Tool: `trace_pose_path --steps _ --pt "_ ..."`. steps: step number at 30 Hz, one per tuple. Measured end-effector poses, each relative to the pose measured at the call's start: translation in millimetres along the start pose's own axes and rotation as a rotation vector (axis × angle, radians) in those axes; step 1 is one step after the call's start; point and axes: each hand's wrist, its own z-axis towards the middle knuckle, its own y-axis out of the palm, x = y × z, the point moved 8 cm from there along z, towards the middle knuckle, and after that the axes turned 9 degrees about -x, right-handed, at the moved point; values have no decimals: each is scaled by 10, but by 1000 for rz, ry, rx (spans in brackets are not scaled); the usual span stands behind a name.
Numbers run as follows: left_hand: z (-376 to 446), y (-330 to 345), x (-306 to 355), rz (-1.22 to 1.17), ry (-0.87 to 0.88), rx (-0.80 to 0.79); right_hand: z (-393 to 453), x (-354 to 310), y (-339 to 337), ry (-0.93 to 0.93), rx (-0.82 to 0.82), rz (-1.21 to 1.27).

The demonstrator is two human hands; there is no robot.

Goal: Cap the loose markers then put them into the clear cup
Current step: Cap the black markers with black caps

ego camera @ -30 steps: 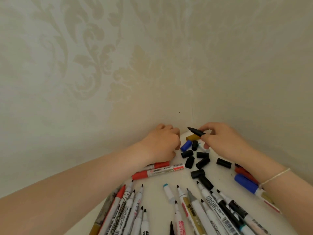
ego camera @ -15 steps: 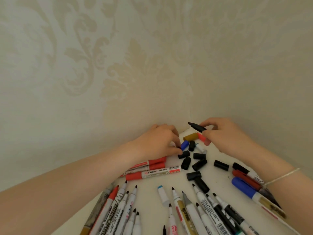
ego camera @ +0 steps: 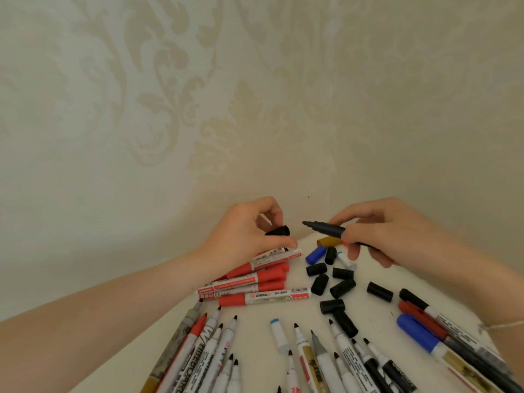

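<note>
**Two hands, one cap, one bare marker**

Dozens of uncapped markers [ego camera: 215, 353] fan over the white table [ego camera: 255, 316], red capped ones [ego camera: 255, 279] behind. Right hand [ego camera: 380, 231] grips a dark marker [ego camera: 326, 226], tip leftward. Left hand [ego camera: 243, 236] pinches a black cap [ego camera: 279, 231] just apart from that tip. Loose black caps [ego camera: 331, 279] lie below.

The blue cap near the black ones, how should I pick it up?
Pinch the small blue plastic cap across its round sides, around the middle, with fingers coming down from above. It lies flat on the white table, tilted diagonally, with a black cap close on its right, so approach from the freer left side.
</note>
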Motion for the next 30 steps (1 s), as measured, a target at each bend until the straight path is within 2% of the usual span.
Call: trace_pose_path --steps 10,17,23,26,30 --pt "-38 45 196 -48 56 -72 -28 -53 119 -1 -36 -50" --pt "-49 -1 217 -35 74 -42 -31 -54 113 -3 -23 -96" --pt "-71 79 375 103 178 -122 -14 -78 200 -47 -61 -118" --pt "-81 59 391 -18 162 -121 -37 -125 164 -91 -54 -43" --pt "-66 99 393 -345 115 -204 -64 -205 128 -169 -5 41"
